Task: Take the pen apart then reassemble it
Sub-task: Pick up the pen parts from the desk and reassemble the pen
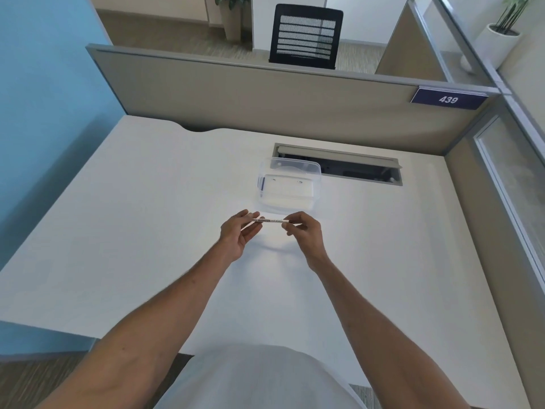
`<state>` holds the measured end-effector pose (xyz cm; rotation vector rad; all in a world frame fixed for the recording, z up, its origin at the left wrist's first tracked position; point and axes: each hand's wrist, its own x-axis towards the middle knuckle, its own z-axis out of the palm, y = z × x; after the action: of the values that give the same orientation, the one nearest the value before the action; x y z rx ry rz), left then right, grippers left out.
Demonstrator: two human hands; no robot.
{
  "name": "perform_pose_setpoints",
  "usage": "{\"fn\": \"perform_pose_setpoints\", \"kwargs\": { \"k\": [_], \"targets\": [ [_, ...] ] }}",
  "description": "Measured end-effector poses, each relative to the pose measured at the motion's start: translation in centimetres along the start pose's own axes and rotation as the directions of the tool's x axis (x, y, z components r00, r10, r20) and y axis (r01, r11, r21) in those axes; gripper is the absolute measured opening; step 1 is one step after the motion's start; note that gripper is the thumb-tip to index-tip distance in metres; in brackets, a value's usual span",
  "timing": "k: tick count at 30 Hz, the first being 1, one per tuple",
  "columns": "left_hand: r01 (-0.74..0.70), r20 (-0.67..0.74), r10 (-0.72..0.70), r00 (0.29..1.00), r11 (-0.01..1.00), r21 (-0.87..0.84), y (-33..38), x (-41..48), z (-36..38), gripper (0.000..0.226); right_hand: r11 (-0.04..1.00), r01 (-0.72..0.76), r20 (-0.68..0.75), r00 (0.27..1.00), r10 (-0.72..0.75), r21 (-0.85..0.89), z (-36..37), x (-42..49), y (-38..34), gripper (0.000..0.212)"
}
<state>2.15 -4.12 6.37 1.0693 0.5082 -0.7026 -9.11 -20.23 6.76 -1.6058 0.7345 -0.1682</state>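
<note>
A slim white pen (271, 221) with dark printed markings is held level above the white desk (147, 216), stretched between both hands. My left hand (238, 234) pinches its left end with thumb and fingertips, palm turned up. My right hand (303, 231) pinches its right end, where a dark tip shows between the fingers. The pen looks whole; both ends are partly hidden by my fingers.
A clear plastic box (289, 184) stands just beyond the hands. Behind it is an open cable slot (339, 168) in the desk. A beige partition (265, 98) with a "439" sign (448, 99) closes the back and right sides.
</note>
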Motion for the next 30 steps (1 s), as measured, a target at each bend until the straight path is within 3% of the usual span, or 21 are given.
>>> {"fn": "perform_pose_setpoints", "kwargs": {
  "k": [5, 12, 16, 20, 23, 30],
  "targets": [
    [0.082, 0.115, -0.098, 0.988, 0.986, 0.142, -0.2, -0.2, -0.4, 0.044, 0.967, -0.114, -0.027, 0.992, 0.124, 0.227, -1.3, 0.4, 0.4, 0.027],
    [0.18, 0.213, -0.335, 0.918, 0.828, 0.53, -1.9, -0.4, -0.4, 0.044, 0.855, -0.153, -0.047, 0.978, 0.202, 0.495, -2.0, 0.5, 0.6, 0.01],
    [0.185, 0.248, -0.38, 0.891, 0.803, 0.567, -2.8, -0.5, -0.4, 0.042, 0.758, -0.188, -0.01, 0.969, 0.248, 0.624, -2.2, 0.5, 1.0, 0.005],
    [0.14, 0.282, -0.363, 0.888, 0.798, 0.586, -3.8, -0.5, -0.1, 0.041, 0.514, -0.222, 0.037, 0.938, 0.345, 0.829, -2.4, 0.4, 0.7, 0.03],
    [0.099, 0.307, -0.364, 0.879, 0.77, 0.63, -4.4, -0.6, 0.1, 0.041, 0.417, -0.225, 0.058, 0.925, 0.376, 0.881, -2.4, 0.4, 0.5, 0.055],
    [0.041, 0.368, -0.352, 0.861, 0.768, 0.639, -4.8, -0.9, 0.6, 0.039, 0.386, -0.223, 0.074, 0.928, 0.366, 0.895, -2.4, 0.4, 0.7, 0.06]
  ]
}}
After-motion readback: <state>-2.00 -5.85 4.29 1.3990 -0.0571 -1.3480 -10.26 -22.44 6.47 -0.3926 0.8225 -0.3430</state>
